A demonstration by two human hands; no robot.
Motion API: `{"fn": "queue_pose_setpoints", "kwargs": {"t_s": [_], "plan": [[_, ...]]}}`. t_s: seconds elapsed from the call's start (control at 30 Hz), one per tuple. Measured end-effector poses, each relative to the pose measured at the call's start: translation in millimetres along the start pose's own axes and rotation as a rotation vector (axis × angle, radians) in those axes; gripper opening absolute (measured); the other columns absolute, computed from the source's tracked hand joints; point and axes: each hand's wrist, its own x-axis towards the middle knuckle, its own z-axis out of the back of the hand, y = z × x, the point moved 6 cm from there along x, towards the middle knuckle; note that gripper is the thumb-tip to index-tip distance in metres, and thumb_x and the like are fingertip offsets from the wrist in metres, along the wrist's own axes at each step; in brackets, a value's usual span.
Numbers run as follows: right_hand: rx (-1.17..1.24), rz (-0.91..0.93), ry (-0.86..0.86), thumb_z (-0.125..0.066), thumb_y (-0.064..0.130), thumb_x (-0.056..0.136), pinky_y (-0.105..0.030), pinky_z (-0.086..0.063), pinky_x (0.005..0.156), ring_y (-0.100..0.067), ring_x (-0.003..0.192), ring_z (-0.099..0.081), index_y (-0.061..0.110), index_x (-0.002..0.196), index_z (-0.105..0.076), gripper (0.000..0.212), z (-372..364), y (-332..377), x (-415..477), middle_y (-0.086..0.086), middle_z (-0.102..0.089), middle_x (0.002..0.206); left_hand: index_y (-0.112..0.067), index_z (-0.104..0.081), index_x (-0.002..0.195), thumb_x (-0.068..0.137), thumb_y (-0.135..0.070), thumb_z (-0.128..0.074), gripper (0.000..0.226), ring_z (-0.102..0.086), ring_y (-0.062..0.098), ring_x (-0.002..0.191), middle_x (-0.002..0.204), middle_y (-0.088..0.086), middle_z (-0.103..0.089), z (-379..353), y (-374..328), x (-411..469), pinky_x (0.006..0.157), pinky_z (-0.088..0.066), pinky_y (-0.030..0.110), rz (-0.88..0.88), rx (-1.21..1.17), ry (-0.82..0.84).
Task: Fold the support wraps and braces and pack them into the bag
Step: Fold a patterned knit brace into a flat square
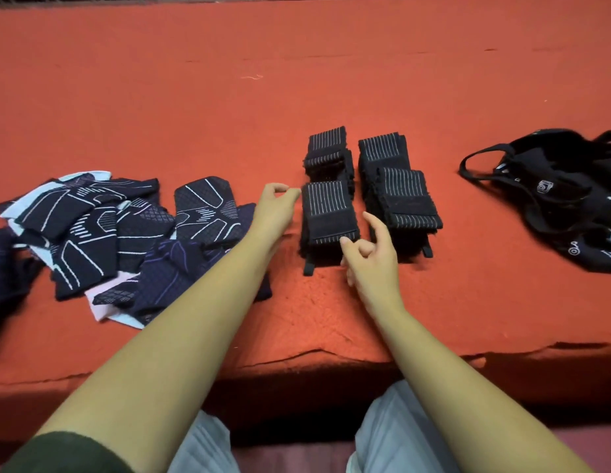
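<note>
Several folded black wraps with white stripes lie in two stacks on the red cloth. The left stack (pixel 329 213) has a strap end sticking out toward me, and the right stack (pixel 401 196) sits beside it. My left hand (pixel 275 208) hovers at the left edge of the left stack, fingers loosely curled, holding nothing. My right hand (pixel 370 257) is at the near right corner of that stack, fingers loosely curled, its fingertip touching the top wrap. A heap of dark patterned braces (pixel 126 230) lies at the left. The black bag (pixel 556 196) lies crumpled at the right.
The red cloth (pixel 297 80) covers the whole surface, and its near edge (pixel 297 356) is wrinkled just in front of my knees. A dark piece of fabric (pixel 3 268) lies at the far left edge.
</note>
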Motion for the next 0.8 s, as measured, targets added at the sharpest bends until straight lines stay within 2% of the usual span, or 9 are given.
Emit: {"fn": "queue_pose_setpoints", "kwargs": {"t_s": [0.07, 0.13, 0.23, 0.33, 0.4, 0.47, 0.57, 0.67, 0.8], "plan": [[0.013, 0.037, 0.017, -0.064, 0.022, 0.089, -0.027, -0.038, 0.064, -0.012, 0.048, -0.044, 0.033, 0.136, -0.045, 0.052, 4, 13, -10, -0.022, -0.056, 0.067, -0.022, -0.056, 0.101, 0.094, -0.022, -0.059, 0.008, -0.057, 0.015, 0.080, 0.096, 0.002, -0.062, 29, -3, -12, 0.075, -0.049, 0.031, -0.051, 0.001, -0.034], [0.024, 0.075, 0.097, -0.063, 0.011, 0.092, -0.024, -0.037, 0.060, -0.008, 0.047, -0.044, 0.029, 0.122, -0.054, 0.036, -2, 29, -23, -0.019, -0.055, 0.062, -0.021, -0.059, 0.097, 0.094, -0.014, -0.058, 0.007, -0.057, 0.009, 0.079, 0.092, -0.002, -0.062, 63, -7, -28, 0.075, -0.048, 0.028, -0.161, 0.065, -0.081], [-0.062, 0.102, 0.279, -0.065, 0.002, 0.090, -0.021, -0.037, 0.053, -0.006, 0.047, -0.043, 0.020, 0.105, -0.062, 0.024, -31, 42, -39, -0.011, -0.053, 0.061, -0.016, -0.064, 0.099, 0.092, -0.011, -0.057, 0.011, -0.057, 0.006, 0.082, 0.092, -0.005, -0.063, 110, -7, -57, 0.076, -0.042, 0.020, -0.347, 0.374, -0.135], [-0.204, 0.000, 0.437, -0.078, 0.006, 0.080, -0.026, -0.044, 0.055, -0.003, 0.050, -0.049, 0.016, 0.110, -0.060, 0.037, -72, 30, -48, 0.003, -0.057, 0.074, -0.017, -0.066, 0.104, 0.087, -0.021, -0.054, 0.021, -0.057, 0.023, 0.105, 0.107, 0.002, -0.063, 135, 7, -77, 0.091, -0.037, 0.036, -0.514, 0.792, -0.150], [-0.290, -0.043, 0.497, -0.083, 0.011, 0.075, -0.034, -0.053, 0.062, -0.008, 0.062, -0.056, 0.015, 0.114, -0.060, 0.046, -96, 22, -54, 0.006, -0.056, 0.084, -0.019, -0.066, 0.111, 0.081, -0.031, -0.053, 0.036, -0.055, 0.027, 0.114, 0.115, 0.003, -0.062, 149, 24, -83, 0.097, -0.032, 0.043, -0.501, 0.935, -0.175], [-0.324, -0.012, 0.507, -0.084, 0.015, 0.074, -0.040, -0.054, 0.073, -0.016, 0.076, -0.059, 0.016, 0.113, -0.060, 0.046, -116, 20, -57, 0.008, -0.056, 0.088, -0.016, -0.065, 0.122, 0.080, -0.042, -0.050, 0.052, -0.052, 0.028, 0.122, 0.125, 0.006, -0.060, 169, 42, -86, 0.103, -0.030, 0.045, -0.408, 0.970, -0.211], [-0.436, 0.055, 0.516, -0.083, 0.020, 0.075, -0.026, -0.042, 0.074, -0.016, 0.090, -0.059, 0.012, 0.115, -0.063, 0.045, -137, 18, -54, 0.001, -0.061, 0.096, -0.012, -0.064, 0.128, 0.082, -0.057, -0.043, 0.067, -0.051, 0.031, 0.127, 0.133, 0.008, -0.058, 185, 69, -93, 0.105, -0.033, 0.048, -0.394, 1.059, -0.225], [-0.505, 0.044, 0.473, -0.081, 0.021, 0.077, -0.022, -0.035, 0.069, -0.013, 0.082, -0.057, 0.013, 0.109, -0.066, 0.036, -140, 5, -48, 0.003, -0.059, 0.088, -0.016, -0.063, 0.131, 0.083, -0.056, -0.052, 0.063, -0.045, 0.026, 0.136, 0.142, 0.004, -0.054, 191, 77, -96, 0.109, -0.029, 0.049, -0.385, 1.004, -0.247], [-0.487, 0.122, 0.422, -0.081, 0.018, 0.075, -0.022, -0.041, 0.077, -0.006, 0.077, -0.055, 0.019, 0.102, -0.069, 0.030, -135, -8, -50, 0.004, -0.060, 0.087, -0.023, -0.075, 0.114, 0.082, -0.054, -0.052, 0.050, -0.055, 0.025, 0.124, 0.126, -0.001, -0.066, 198, 76, -93, 0.104, -0.036, 0.048, -0.409, 0.844, -0.272]]}}
